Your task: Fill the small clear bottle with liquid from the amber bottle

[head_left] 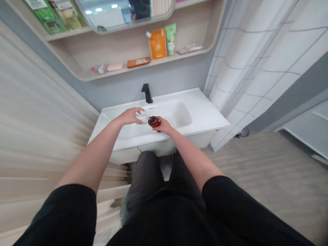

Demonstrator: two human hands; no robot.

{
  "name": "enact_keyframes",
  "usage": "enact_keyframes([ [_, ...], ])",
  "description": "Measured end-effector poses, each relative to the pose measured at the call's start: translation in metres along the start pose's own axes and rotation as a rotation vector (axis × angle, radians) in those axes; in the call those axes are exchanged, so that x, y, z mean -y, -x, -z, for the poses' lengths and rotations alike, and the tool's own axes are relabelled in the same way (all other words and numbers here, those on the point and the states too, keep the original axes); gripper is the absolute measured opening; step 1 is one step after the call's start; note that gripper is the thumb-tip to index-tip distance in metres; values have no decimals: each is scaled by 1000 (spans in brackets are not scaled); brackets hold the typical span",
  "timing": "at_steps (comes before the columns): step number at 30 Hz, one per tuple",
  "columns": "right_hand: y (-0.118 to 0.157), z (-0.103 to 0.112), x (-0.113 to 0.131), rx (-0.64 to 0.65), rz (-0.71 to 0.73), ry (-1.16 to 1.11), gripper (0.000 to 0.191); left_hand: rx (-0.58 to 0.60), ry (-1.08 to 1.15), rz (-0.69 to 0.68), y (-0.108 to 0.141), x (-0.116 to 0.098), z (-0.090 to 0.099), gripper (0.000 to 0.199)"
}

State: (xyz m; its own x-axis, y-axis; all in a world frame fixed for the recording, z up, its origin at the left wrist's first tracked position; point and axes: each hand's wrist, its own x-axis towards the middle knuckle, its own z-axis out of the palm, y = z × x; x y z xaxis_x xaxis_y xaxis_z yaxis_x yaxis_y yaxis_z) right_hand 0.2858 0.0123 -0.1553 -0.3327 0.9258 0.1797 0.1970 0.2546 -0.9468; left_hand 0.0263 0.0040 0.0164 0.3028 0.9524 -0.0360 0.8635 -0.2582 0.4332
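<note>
Over the white sink basin [183, 116], my left hand [129, 117] is closed around a small clear bottle [141, 118], which lies tilted on its side. My right hand [163, 125] grips a dark red-brown bottle [154, 122] just to its right. The mouths of the two bottles face each other and look close together or touching; I cannot tell which. Whether any liquid passes between them is too small to see. Behind the hands stands the black faucet [147, 93].
A wall shelf [115, 39] above holds an orange pouch [157, 44], a green tube [171, 38], an orange pack [138, 62] and a pink case [115, 67]. A mirror [123, 13] hangs over it. A pale curtain [38, 119] is at left, a tiled wall [246, 61] at right.
</note>
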Motion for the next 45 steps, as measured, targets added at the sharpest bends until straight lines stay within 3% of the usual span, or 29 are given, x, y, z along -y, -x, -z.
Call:
enact_keyframes([
  [23,-4,-3,-8,-26,28,35,84,48,-70,-6,-11,-8,9,92],
  [45,-3,-3,-8,-42,10,12,81,70,-322,-86,-23,-24,19,92],
])
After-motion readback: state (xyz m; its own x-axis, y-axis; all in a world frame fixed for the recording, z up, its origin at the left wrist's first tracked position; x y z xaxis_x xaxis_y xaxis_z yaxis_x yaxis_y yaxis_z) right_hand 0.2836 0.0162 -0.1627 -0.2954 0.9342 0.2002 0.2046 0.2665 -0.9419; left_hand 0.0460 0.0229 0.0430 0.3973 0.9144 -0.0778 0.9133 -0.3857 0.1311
